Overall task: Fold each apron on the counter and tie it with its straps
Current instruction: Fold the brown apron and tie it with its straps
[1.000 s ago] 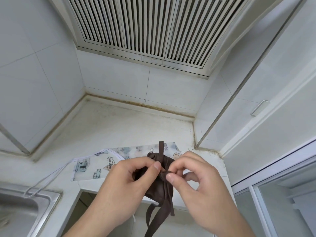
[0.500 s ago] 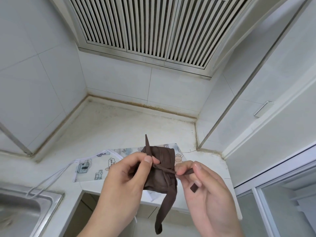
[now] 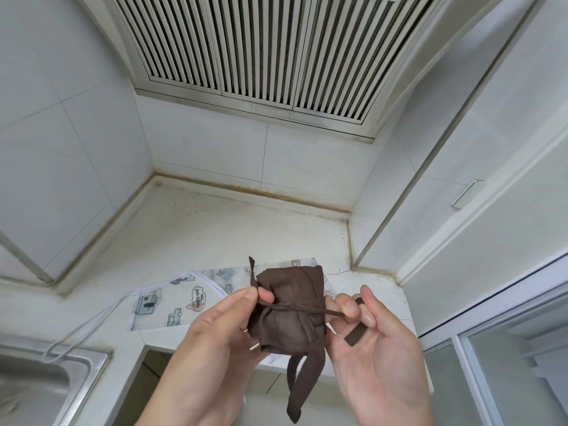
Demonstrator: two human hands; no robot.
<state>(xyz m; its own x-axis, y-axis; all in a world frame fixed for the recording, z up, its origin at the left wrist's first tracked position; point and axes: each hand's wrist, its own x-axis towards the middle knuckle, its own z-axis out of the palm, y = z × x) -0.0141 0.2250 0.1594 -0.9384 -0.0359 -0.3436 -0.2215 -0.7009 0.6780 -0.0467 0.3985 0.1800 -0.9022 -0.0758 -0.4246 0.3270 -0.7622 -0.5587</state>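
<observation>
Held above the counter, the brown apron is pinched by the left hand so the right hand can draw its strap taut (printed apron lies unfolded below).

Brown apron: folded into a small compact bundle, held up in the air above the tabletop's front edge, not resting on it. One brown strap runs taut across its middle, cinching the fabric; one end sticks up at the bundle's top left corner, the other extends right with a flat tip. Two more strap lengths hang loose below the bundle.

Patterned apron: light, semi-transparent, cartoon prints plus "Happy and free" text, white edging. Lies flat and unfolded near the tabletop's front edge, partly hidden behind the brown bundle. Its white strap trails left toward the sink-side edge.
</observation>
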